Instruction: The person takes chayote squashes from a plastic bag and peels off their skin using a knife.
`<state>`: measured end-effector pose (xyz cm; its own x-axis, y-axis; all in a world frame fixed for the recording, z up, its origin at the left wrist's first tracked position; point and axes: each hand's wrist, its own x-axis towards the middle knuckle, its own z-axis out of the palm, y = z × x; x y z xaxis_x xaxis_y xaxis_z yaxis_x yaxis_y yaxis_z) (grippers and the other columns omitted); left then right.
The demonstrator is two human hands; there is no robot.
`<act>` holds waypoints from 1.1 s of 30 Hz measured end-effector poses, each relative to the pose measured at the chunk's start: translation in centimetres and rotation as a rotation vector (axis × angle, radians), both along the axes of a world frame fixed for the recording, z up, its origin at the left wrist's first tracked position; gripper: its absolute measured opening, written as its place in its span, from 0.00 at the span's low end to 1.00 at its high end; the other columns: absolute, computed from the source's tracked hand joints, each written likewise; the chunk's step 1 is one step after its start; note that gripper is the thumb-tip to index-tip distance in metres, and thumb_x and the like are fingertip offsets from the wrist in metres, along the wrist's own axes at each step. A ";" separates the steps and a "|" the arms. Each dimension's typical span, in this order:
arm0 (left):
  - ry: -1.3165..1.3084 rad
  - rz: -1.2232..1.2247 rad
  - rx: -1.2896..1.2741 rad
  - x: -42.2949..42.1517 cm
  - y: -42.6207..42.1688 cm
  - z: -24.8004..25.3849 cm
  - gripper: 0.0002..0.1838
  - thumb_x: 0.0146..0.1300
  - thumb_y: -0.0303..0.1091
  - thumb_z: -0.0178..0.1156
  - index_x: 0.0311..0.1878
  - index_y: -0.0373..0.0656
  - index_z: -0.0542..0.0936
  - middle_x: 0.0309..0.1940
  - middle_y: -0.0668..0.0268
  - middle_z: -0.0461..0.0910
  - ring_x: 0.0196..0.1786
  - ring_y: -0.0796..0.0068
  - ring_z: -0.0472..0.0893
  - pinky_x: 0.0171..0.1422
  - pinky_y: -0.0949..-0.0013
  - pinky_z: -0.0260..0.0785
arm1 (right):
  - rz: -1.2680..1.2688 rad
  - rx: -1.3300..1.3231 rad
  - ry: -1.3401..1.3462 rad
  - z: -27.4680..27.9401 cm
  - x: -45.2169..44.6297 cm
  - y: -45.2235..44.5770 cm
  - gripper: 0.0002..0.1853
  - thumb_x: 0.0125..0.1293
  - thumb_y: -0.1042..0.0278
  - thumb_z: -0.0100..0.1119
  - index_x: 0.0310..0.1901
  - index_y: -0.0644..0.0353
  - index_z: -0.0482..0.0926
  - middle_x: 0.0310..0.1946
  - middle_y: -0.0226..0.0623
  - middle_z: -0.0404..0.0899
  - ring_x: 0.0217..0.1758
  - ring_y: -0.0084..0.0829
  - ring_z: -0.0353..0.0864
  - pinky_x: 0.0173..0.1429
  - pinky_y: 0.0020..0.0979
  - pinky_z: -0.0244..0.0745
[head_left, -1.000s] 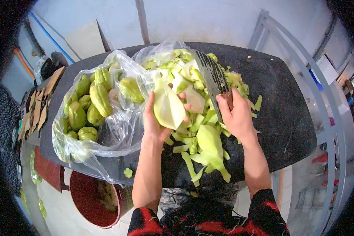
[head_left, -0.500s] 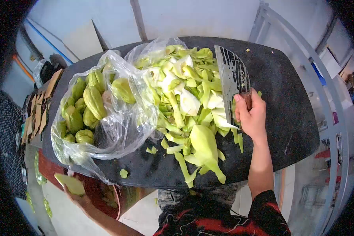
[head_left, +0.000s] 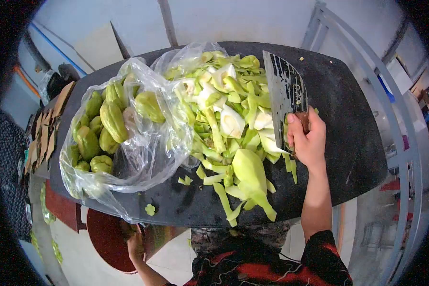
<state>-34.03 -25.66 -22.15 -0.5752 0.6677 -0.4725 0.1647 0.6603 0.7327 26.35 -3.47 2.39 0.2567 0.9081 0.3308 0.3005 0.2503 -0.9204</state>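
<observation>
My right hand (head_left: 310, 138) is closed round the brown wooden handle of a broad-bladed cleaver (head_left: 285, 90). Its wet blade stands along the right side of a heap of green peels and white-fleshed chayote pieces (head_left: 232, 123). A large peeled chayote (head_left: 248, 171) lies at the near side of that heap. Below the table's front edge, my left hand (head_left: 135, 244) grips the rim of a reddish-brown bucket (head_left: 105, 243); its fingertips are partly hidden. To the left of the heap, a clear plastic bag (head_left: 150, 157) holds several whole green chayotes (head_left: 113, 122).
The dark table (head_left: 343, 138) has a rounded edge, with small peel scraps near its front. Grey metal railing (head_left: 400, 143) runs along the right. Flattened cardboard (head_left: 45, 128) is stacked at the left, and a pale wall stands behind.
My left hand has moved right to the bucket's rim, and the pale green piece it held is out of sight. The bucket has shifted left, showing its inside. My right hand stays nearly still.
</observation>
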 end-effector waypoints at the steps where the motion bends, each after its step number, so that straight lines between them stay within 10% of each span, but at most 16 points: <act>1: 0.200 0.068 0.120 -1.0 0.6 -0.1 0.08 0.65 0.31 0.55 0.35 0.35 0.77 0.28 0.66 0.72 0.31 0.74 0.69 0.38 0.66 0.67 | -0.006 0.009 -0.012 0.0 0.2 -0.1 0.08 0.70 0.69 0.58 0.35 0.61 0.71 0.17 0.23 0.70 0.16 0.13 0.66 0.20 0.22 0.59; 4: 0.825 0.225 0.452 -2.3 3.1 2.3 0.18 0.66 0.26 0.56 0.57 0.28 0.74 0.53 0.49 0.79 0.52 0.63 0.77 0.59 0.64 0.70 | 0.007 0.040 0.019 -0.3 0.7 0.0 0.07 0.70 0.69 0.58 0.36 0.61 0.72 0.17 0.23 0.71 0.16 0.13 0.65 0.20 0.22 0.59; 9: 0.956 0.286 1.013 7.9 11.8 16.8 0.18 0.66 0.25 0.54 0.58 0.28 0.74 0.52 0.51 0.78 0.51 0.63 0.78 0.57 0.67 0.69 | -0.026 0.069 -0.073 -0.2 0.9 0.1 0.07 0.70 0.70 0.58 0.35 0.61 0.71 0.16 0.23 0.71 0.16 0.13 0.66 0.20 0.22 0.59; 11: 0.751 -0.077 1.352 13.4 14.6 20.4 0.18 0.61 0.22 0.55 0.56 0.31 0.76 0.48 0.53 0.79 0.50 0.63 0.78 0.55 0.67 0.70 | -0.029 0.074 -0.064 -0.3 0.9 0.0 0.08 0.70 0.70 0.58 0.35 0.62 0.71 0.16 0.24 0.71 0.16 0.13 0.66 0.20 0.22 0.59; 17: 0.649 -1.391 0.998 32.1 20.4 24.9 0.28 0.46 0.24 0.66 0.56 0.46 0.79 0.52 0.57 0.75 0.59 0.50 0.73 0.62 0.50 0.68 | 0.017 0.074 0.057 -0.2 0.5 0.0 0.09 0.70 0.70 0.59 0.35 0.62 0.71 0.16 0.24 0.71 0.16 0.14 0.67 0.19 0.21 0.60; 22: 0.966 -1.879 0.735 39.7 23.8 21.0 0.39 0.46 0.33 0.69 0.66 0.57 0.72 0.65 0.60 0.68 0.69 0.52 0.64 0.70 0.46 0.61 | 0.037 0.049 0.074 -0.7 0.8 0.2 0.09 0.70 0.69 0.59 0.35 0.61 0.71 0.16 0.24 0.71 0.16 0.14 0.67 0.19 0.21 0.62; 33: 1.119 -2.038 0.755 40.3 24.6 20.8 0.38 0.42 0.35 0.72 0.62 0.58 0.74 0.56 0.64 0.72 0.61 0.52 0.73 0.55 0.55 0.75 | 0.034 0.060 0.055 -0.3 1.0 -0.1 0.09 0.70 0.68 0.59 0.36 0.61 0.71 0.17 0.24 0.72 0.16 0.14 0.69 0.20 0.22 0.64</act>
<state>6.30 -1.07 -1.30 0.9444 0.3115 -0.1054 0.3016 -0.9482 -0.0999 27.36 -3.61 2.08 0.2455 0.8956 0.3711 0.2401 0.3147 -0.9183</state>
